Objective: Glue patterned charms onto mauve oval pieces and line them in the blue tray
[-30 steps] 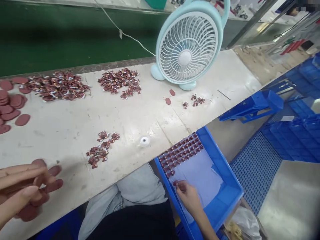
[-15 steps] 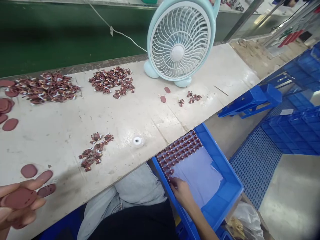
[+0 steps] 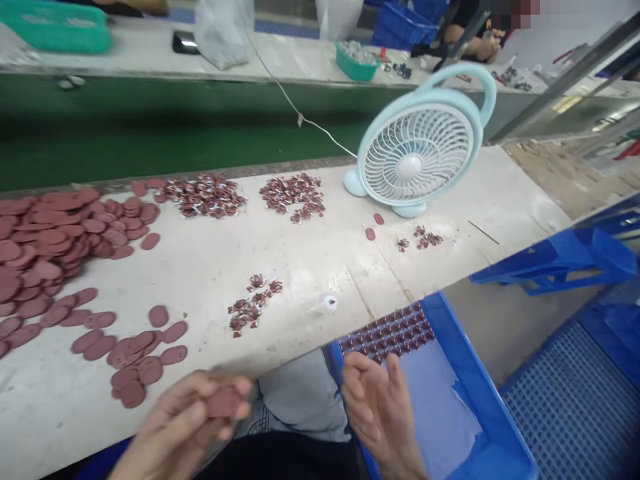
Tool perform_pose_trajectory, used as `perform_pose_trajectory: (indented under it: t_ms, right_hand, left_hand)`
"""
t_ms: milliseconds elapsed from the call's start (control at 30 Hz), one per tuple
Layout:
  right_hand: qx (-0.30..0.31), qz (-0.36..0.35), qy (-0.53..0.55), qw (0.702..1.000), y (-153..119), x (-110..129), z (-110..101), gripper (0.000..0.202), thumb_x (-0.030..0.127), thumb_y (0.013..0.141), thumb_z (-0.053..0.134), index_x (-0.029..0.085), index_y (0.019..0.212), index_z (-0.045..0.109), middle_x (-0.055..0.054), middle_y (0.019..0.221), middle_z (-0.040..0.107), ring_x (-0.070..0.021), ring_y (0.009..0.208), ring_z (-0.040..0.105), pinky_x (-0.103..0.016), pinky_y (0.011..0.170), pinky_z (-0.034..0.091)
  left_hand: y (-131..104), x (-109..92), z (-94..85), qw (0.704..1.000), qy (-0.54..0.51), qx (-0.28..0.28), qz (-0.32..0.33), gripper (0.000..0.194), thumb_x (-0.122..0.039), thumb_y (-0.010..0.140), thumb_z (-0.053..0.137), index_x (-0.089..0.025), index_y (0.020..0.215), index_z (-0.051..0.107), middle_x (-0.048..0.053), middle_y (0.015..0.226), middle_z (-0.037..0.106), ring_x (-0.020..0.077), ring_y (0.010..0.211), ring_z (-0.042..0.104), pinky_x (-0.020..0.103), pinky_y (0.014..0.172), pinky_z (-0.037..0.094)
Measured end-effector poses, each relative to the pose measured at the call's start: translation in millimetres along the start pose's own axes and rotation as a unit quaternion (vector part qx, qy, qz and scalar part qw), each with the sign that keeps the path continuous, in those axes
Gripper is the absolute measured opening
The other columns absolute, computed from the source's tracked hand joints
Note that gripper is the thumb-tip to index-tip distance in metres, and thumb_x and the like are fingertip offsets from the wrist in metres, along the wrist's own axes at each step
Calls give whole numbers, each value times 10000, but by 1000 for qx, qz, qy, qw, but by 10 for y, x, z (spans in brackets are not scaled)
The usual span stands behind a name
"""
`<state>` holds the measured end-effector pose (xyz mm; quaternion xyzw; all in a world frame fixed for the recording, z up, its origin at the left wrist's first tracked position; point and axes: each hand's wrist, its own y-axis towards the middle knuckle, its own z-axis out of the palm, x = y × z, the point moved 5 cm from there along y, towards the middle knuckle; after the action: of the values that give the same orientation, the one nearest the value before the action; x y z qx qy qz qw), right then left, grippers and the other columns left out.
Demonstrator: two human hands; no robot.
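Between the thumb and fingers of my left hand (image 3: 187, 417) is a reddish-brown oval disc (image 3: 223, 403), held above the table's front edge. My right hand (image 3: 381, 410) has its fingers apart over the near side of a blue crate (image 3: 467, 363), and nothing shows in it. Rows of small dark-red pieces (image 3: 387, 333) line the crate's far end, on a pale sheet (image 3: 435, 413). A small group of brown pieces with white and yellowish bits (image 3: 250, 308) lies on the table beyond my left hand. Loose oval discs (image 3: 143, 360) lie to its left.
A big heap of oval discs (image 3: 50, 240) covers the table's left. Two piles of small brown pieces (image 3: 203, 197) lie along the back. A light-blue fan (image 3: 417, 153) stands behind, near a white round object (image 3: 327, 304). Another person's hand (image 3: 485, 48) is at the far bench.
My right hand has lifted from the rows in the crate and opened. The left hand has moved right with a disc, towards my lap. The view has turned left and up.
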<state>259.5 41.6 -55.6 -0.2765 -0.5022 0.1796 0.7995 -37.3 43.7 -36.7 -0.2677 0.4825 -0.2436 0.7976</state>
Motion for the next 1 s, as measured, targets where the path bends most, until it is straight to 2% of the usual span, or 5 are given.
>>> perform_pose_trajectory:
  t_ms: [133,300,567,833,1000]
  right_hand:
    - [119,96,282,947,311,254,739,792,735,937,353,85,1255,675,33,818,604,29,465,436,10,352,299]
    - [118,86,360,922,494,503,1047,500,496,1029,388,115,1004,712,72,719,568,47,466,498,37,433,352]
    - [23,-67,123,990,169,199,945,501,665,654,792,272,947,684,67,526,623,-87,272,459,-163,217,349]
    - [-8,-63,80,995,136,86,866,454,676,697,726,276,901,656,76,500,574,-54,254,382,-146,235,300]
    - [-32,-69,86,993,164,59,811,469,681,701,725,275,927,660,83,489,561,-55,265,392,-141,247,303]
  left_hand:
    - [-9,114,472,995,-83,14,-47,267,-367,690,923,-278,924,831,52,1071,849,236,905,797,254,693,625]
    - [-12,175,494,984,-164,39,-49,303,-264,721,916,-195,1000,821,112,1181,821,228,1029,789,217,788,629]
    - [44,228,475,975,-210,69,-30,307,-150,749,852,-228,1045,821,98,1212,812,202,997,790,179,723,599]
    - [55,201,623,986,-149,74,-2,432,-158,575,946,-285,971,830,60,1087,822,170,692,749,217,524,539]
    - [60,193,582,988,-129,73,28,420,-192,591,960,-273,983,832,101,1244,787,177,781,764,237,652,558]
